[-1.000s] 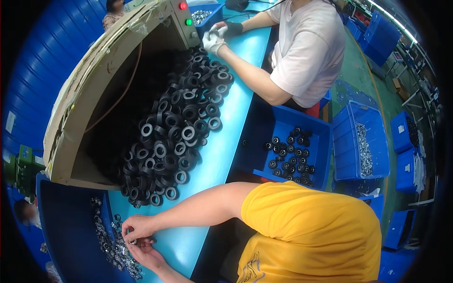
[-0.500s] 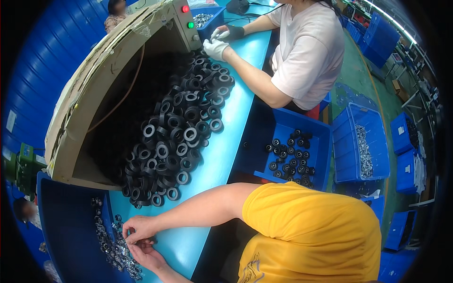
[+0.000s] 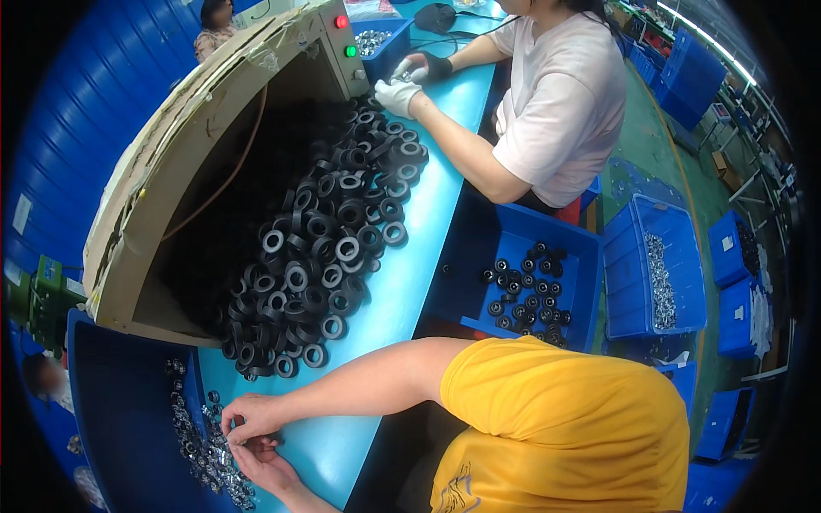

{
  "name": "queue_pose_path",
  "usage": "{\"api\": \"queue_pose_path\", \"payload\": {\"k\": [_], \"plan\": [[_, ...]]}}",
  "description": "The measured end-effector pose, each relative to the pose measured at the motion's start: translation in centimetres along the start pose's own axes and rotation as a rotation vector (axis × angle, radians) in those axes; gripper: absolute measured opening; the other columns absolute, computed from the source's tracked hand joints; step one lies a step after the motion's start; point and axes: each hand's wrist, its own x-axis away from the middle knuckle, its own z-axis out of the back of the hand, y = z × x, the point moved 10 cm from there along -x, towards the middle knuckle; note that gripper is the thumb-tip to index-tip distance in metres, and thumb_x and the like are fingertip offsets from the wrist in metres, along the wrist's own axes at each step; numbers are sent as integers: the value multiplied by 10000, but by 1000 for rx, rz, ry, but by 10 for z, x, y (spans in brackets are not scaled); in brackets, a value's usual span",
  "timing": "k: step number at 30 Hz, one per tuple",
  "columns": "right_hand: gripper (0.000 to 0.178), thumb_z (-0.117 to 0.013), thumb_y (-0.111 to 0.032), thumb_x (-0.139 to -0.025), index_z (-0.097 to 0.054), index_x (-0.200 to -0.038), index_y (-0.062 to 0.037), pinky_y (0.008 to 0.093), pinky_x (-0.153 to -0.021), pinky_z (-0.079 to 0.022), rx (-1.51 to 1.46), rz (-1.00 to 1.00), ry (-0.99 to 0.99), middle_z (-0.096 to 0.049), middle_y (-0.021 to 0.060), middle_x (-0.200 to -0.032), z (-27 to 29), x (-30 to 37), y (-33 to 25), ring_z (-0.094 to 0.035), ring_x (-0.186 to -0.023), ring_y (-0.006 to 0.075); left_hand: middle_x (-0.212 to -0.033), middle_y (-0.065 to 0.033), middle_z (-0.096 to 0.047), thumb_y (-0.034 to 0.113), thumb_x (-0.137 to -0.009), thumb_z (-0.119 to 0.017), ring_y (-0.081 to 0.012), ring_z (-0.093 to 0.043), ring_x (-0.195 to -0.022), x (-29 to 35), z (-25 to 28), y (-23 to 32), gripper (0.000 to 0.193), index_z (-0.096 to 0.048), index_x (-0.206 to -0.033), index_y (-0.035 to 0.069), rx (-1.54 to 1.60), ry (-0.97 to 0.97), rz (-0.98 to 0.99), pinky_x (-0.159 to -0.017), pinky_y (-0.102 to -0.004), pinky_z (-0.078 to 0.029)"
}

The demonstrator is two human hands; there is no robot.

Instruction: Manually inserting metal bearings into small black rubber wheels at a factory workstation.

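Silver parts [image 3: 214, 466] lie just beyond the fingertips of both hands, in a loose strip. Right hand [image 3: 256, 413]: back turned up, fingers curled. Left hand [image 3: 267, 468]: just below the right one in view, palm side turned up. Both hands are bare and together, meeting at the fingertips; whether a part is pinched between them cannot be told, as the fingers hide the spot.

Under the hands: a light blue bench [image 3: 316, 432]. Past the silver parts, on the side away from the wrists: a dark blue bin [image 3: 120, 402].

Above the hands in view: black rings [image 3: 323, 250], heaped on the bench, with the lower edge of the heap near the right forearm. The heap extends from the opening of a tan box [image 3: 120, 291]. At the end of this box farthest from the hands: a red light [image 3: 341, 22] and a green light [image 3: 351, 51].

Farther off, past the heap: a co-worker [image 3: 560, 111] at the same bench, wearing a white glove [image 3: 396, 98] and a dark glove [image 3: 438, 67].

Right of the hands, beyond the right upper arm: a blue tray [image 3: 584, 274] containing black wheels [image 3: 532, 301]. Farther right: a blue crate [image 3: 616, 274] containing silver pieces [image 3: 660, 286].
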Motion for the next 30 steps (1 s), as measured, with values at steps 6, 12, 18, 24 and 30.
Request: {"api": "queue_pose_path", "payload": {"k": [6, 12, 18, 24, 30], "plan": [[414, -757, -390, -902, -736, -1144, -55, 381, -798, -574, -1, 3, -4, -766, 117, -985, 0, 0, 2, -737, -904, 236, -1122, -78, -657, 363, -1154, -450, -120, -575, -845, -2, 1, -3, 488, -497, -1462, -12, -4, -11, 0, -688, -256, -458], [389, -783, -363, -843, -770, -1074, -50, 368, -772, -586, -10, 16, 61, -779, 113, -918, 3, -1, 3, -750, -848, 225, -1125, -65, -663, 376, -1153, -450, -117, -584, -853, -1, 1, -3, 488, -511, -1459, 0, 3, -9, 7, -688, -249, -462], [400, -755, -391, -907, -739, -1146, -71, 387, -800, -581, 23, -7, 1, -760, 113, -977, 2, 2, -1, -733, -909, 240, -1120, -66, -664, 377, -1154, -442, -111, -583, -852, -1, 1, -2, 494, -517, -1460, -3, -20, 16, 13, -689, -244, -462], [398, -750, -383, -906, -736, -1141, -63, 381, -792, -581, 7, -24, -7, -761, 113, -974, 2, 5, -4, -736, -893, 237, -1098, -66, -657, 376, -1153, -444, -109, -572, -842, -2, 1, -3, 496, -514, -1454, -13, -14, -8, -4, -677, -250, -453], [387, -756, -361, -884, -743, -1117, -51, 373, -784, -584, -11, -7, 11, -772, 113, -950, -1, 0, 3, -746, -875, 231, -1043, -72, -653, 413, -1139, -474, -104, -580, -802, 2, -5, 5, 527, -533, -1403, -40, -26, 12, -28, -638, -242, -443]]}}
